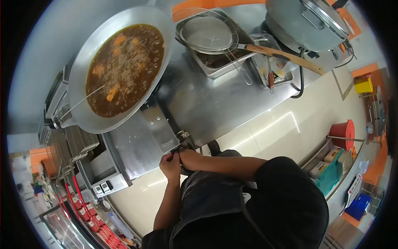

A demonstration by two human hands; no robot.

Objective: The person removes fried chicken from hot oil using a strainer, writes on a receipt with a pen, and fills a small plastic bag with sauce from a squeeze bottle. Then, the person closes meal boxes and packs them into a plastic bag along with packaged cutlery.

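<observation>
My left hand [170, 167] is closed in a pinch at the front end of the metal burner panel [159, 130]. Right beside it, my right hand [191, 159] has its fingers drawn together at the same spot. A small dark part shows between the fingertips, too hidden to name. Brass-coloured gas fittings [183, 135] sit just beyond my right hand. Above the burner stands a large metal wok [161, 66] of bubbling brown oil [137, 74], with orange-brown food pieces [111, 94] frying in it. A thin metal rod [85, 98] reaches from the wok's rim into the oil.
A round mesh strainer [207, 33] with a wooden handle [286, 54] rests over a deep metal pan [213, 68]. Near it are a shallow tray [284, 79] and a large lidded pot [306, 27]. Fryer baskets [83, 139] stand left; a red bucket [342, 133] stands right.
</observation>
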